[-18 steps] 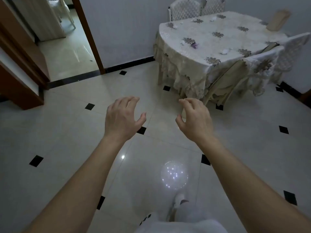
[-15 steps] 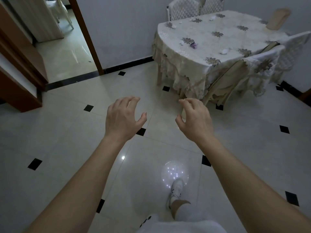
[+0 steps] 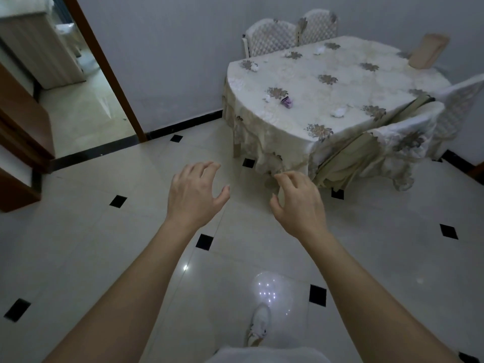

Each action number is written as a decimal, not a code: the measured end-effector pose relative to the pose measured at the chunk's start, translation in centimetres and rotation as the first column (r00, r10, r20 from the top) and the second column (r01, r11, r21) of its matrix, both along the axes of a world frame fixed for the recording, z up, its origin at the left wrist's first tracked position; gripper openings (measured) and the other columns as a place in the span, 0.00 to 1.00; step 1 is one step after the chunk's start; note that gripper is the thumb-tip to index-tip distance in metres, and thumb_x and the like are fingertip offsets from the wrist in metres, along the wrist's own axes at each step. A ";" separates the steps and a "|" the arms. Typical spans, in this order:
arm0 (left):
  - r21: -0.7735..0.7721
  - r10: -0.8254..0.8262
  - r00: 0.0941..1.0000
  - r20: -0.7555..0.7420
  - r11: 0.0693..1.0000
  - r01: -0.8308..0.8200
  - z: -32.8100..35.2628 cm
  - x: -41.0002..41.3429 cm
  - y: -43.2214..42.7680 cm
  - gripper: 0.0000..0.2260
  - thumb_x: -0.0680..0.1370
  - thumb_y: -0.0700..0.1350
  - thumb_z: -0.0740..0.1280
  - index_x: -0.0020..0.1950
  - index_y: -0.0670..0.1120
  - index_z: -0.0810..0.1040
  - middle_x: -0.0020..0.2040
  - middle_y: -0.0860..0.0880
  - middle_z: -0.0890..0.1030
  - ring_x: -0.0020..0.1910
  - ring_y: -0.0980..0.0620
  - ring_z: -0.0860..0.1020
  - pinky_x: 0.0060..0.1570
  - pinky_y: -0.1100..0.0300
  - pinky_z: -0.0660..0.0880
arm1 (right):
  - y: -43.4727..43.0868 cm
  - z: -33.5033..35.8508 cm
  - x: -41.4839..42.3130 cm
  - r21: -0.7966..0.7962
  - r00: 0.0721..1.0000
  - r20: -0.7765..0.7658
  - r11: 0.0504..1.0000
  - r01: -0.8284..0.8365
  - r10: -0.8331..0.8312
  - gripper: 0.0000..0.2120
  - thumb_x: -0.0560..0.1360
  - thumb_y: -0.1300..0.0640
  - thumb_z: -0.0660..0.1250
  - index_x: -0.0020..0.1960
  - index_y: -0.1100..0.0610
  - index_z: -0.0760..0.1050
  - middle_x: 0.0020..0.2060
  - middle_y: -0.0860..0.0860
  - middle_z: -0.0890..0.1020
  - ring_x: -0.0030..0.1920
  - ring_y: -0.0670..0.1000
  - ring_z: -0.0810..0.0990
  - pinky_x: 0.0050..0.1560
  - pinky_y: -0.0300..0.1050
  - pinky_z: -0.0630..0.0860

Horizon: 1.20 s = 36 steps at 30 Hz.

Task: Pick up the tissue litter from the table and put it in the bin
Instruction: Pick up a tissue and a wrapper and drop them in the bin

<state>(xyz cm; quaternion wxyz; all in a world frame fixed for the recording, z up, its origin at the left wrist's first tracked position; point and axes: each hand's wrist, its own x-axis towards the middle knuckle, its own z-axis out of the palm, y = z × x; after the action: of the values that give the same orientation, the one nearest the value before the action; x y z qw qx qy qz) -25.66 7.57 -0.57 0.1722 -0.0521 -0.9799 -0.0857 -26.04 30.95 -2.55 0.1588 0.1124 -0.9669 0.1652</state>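
Observation:
A table (image 3: 301,119) under a cream floral cloth stands ahead on the right. Several crumpled white tissues lie on it: one near the front edge (image 3: 338,112), one beside a small purple wrapper (image 3: 267,98), one at the far left corner (image 3: 254,66), one at the back (image 3: 319,49). The purple wrapper (image 3: 287,102) lies mid-table. My left hand (image 3: 195,193) and my right hand (image 3: 298,201) are held out over the floor, short of the table, fingers spread and curled, holding nothing. No bin is in view.
Cloth-covered chairs stand at the table's near right side (image 3: 387,148) and against the back wall (image 3: 272,38). A tan box (image 3: 428,49) stands on the table's far corner. A doorway (image 3: 86,100) with a brown frame opens on the left. The tiled floor (image 3: 104,231) stretches between me and the table.
The view has shifted toward the table, which now sits a little closer and lower in the frame. My foot has stepped forward. Both hands keep the same open pose.

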 end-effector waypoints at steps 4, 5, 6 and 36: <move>0.018 -0.004 1.000 -0.017 1.000 0.004 0.4 -7.0 3.1 0.23 0.76 0.58 0.63 0.67 0.48 0.74 0.62 0.48 0.79 0.59 0.47 0.75 0.54 0.49 0.73 | 2.8 0.2 -6.7 -0.021 0.999 -0.053 1.000 0.002 -0.003 0.14 0.72 0.57 0.66 0.57 0.58 0.78 0.51 0.54 0.80 0.54 0.55 0.77 0.54 0.49 0.73; 0.021 -0.006 1.000 -0.020 1.000 0.006 0.5 -8.5 3.8 0.24 0.76 0.59 0.63 0.66 0.48 0.74 0.62 0.48 0.79 0.60 0.47 0.75 0.54 0.50 0.73 | 3.3 0.1 -8.1 -0.028 0.998 -0.064 1.000 0.001 -0.002 0.14 0.71 0.57 0.67 0.56 0.58 0.78 0.50 0.54 0.80 0.53 0.56 0.77 0.53 0.49 0.73; 0.023 -0.007 1.000 -0.015 1.000 0.008 0.5 -9.8 4.3 0.24 0.75 0.59 0.62 0.67 0.48 0.74 0.63 0.49 0.79 0.60 0.47 0.75 0.55 0.50 0.73 | 3.8 0.0 -9.4 -0.042 0.998 -0.069 0.999 0.003 -0.006 0.14 0.71 0.58 0.67 0.55 0.58 0.78 0.50 0.55 0.80 0.53 0.56 0.77 0.53 0.50 0.73; 0.162 -0.171 0.985 0.016 0.973 0.166 -2.7 -54.3 3.2 0.23 0.75 0.57 0.61 0.65 0.47 0.77 0.64 0.48 0.79 0.59 0.46 0.76 0.54 0.48 0.74 | 2.9 -2.0 -50.3 0.006 0.990 0.053 0.991 0.132 -0.132 0.15 0.72 0.56 0.67 0.57 0.59 0.79 0.52 0.56 0.81 0.54 0.58 0.79 0.51 0.53 0.77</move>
<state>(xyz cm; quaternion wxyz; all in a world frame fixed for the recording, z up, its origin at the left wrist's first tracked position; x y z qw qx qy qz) -79.93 10.74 -3.22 0.1533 -0.1197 -0.9644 -0.1789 -76.33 33.90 -4.54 0.1435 0.0441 -0.9762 0.1563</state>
